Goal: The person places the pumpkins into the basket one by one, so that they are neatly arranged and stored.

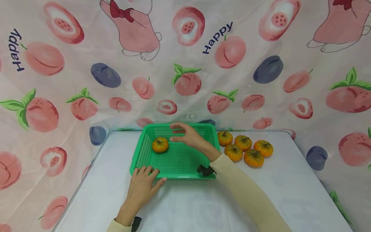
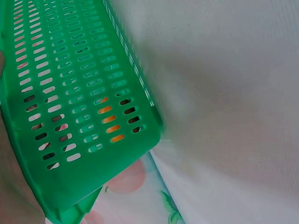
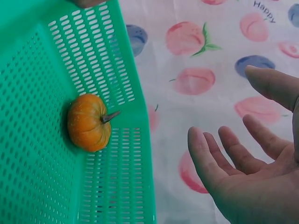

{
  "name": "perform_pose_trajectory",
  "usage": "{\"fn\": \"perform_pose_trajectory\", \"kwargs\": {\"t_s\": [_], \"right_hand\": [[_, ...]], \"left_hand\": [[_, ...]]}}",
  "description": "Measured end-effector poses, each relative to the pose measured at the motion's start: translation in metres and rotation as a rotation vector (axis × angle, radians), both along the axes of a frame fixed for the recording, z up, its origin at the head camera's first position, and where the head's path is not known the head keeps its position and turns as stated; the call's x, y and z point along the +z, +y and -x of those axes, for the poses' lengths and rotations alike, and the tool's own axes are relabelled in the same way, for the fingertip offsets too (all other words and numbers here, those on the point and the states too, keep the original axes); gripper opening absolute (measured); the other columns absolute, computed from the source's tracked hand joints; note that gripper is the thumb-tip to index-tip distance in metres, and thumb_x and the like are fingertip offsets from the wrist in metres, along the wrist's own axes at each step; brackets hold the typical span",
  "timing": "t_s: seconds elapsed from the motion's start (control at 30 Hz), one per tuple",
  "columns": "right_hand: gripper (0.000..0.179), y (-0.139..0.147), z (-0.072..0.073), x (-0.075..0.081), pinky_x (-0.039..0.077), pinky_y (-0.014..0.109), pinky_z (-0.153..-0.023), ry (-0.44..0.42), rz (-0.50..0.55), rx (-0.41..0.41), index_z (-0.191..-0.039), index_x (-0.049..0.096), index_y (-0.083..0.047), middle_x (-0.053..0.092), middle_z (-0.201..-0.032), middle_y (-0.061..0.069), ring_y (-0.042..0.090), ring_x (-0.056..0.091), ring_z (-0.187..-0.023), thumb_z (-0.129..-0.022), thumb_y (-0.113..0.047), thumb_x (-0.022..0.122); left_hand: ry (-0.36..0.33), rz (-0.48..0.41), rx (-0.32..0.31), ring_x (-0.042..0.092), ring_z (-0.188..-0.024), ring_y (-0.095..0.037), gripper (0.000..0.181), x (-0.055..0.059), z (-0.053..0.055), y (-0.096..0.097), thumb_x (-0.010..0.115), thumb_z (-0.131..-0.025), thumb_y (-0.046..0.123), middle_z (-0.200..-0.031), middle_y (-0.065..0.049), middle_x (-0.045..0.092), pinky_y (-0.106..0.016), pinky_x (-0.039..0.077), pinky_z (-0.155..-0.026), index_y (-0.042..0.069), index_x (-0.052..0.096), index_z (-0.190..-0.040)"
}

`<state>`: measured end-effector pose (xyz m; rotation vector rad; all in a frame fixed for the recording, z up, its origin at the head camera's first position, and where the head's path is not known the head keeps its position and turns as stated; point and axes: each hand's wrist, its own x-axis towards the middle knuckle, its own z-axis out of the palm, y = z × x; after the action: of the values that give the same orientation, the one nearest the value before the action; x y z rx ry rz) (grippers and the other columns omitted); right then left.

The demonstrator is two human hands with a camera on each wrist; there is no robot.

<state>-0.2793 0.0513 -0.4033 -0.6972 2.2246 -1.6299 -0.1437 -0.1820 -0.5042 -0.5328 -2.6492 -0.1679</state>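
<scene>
Nearest, the left hand [image 1: 142,188] rests on the near rim of the green plastic basket [image 1: 179,176], by its left corner, fingers slightly spread — light pressure there should steady it without tipping. Farther in, the right hand [image 1: 186,135] hangs above the basket, holding nothing, fingers loosely bent, thumb apart; a high wrist should spare the sleeve [image 1: 246,190] from snagging. One small orange pumpkin [image 1: 160,145] sits toward the basket's far left, and five more pumpkins [image 1: 253,158] cluster just outside its right side — better cupped by the body than the stem.
</scene>
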Motion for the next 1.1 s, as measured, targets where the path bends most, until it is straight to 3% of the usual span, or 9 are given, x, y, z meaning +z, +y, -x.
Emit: {"fn": "perform_pose_trajectory", "kwargs": {"t_s": [0.37, 0.63, 0.87, 1.1], "right_hand": [[0.053, 0.012, -0.025, 0.003, 0.050, 0.044, -0.100, 0.028, 0.042, 0.028, -0.140, 0.050, -0.020, 0.047, -0.148, 0.006, 0.030, 0.046, -0.137, -0.091, -0.021, 0.072], [0.051, 0.022, -0.039, 0.003, 0.048, 0.044, -0.103, 0.022, 0.088, 0.023, -0.138, 0.052, -0.018, 0.049, -0.146, 0.004, 0.032, 0.045, -0.137, -0.090, -0.018, 0.072], [0.051, 0.036, -0.047, -0.002, 0.048, 0.044, -0.103, 0.040, 0.088, -0.007, -0.137, 0.052, -0.017, 0.050, -0.145, 0.006, 0.032, 0.047, -0.136, -0.090, -0.019, 0.072], [0.052, 0.049, -0.051, -0.008, 0.050, 0.040, -0.100, -0.010, 0.080, -0.026, -0.138, 0.052, -0.022, 0.048, -0.146, 0.003, 0.026, 0.047, -0.135, -0.090, -0.025, 0.073]], "left_hand": [[0.009, 0.000, 0.003, 0.056, -0.090, -0.024, 0.040, 0.000, 0.000, 0.000, 0.061, -0.089, 0.059, -0.097, -0.001, 0.063, -0.042, 0.041, -0.080, 0.022, 0.066, -0.102], [0.014, -0.004, 0.005, 0.057, -0.091, -0.024, 0.040, -0.001, 0.000, 0.000, 0.060, -0.089, 0.059, -0.098, -0.001, 0.064, -0.042, 0.041, -0.081, 0.022, 0.067, -0.102], [0.012, -0.019, -0.010, 0.057, -0.088, -0.024, 0.041, -0.002, 0.001, -0.001, 0.060, -0.090, 0.059, -0.096, -0.001, 0.063, -0.042, 0.040, -0.080, 0.021, 0.067, -0.101], [0.000, -0.015, 0.001, 0.059, -0.092, -0.025, 0.041, -0.003, 0.001, -0.001, 0.059, -0.090, 0.060, -0.098, -0.001, 0.064, -0.044, 0.041, -0.083, 0.022, 0.067, -0.103]]}}
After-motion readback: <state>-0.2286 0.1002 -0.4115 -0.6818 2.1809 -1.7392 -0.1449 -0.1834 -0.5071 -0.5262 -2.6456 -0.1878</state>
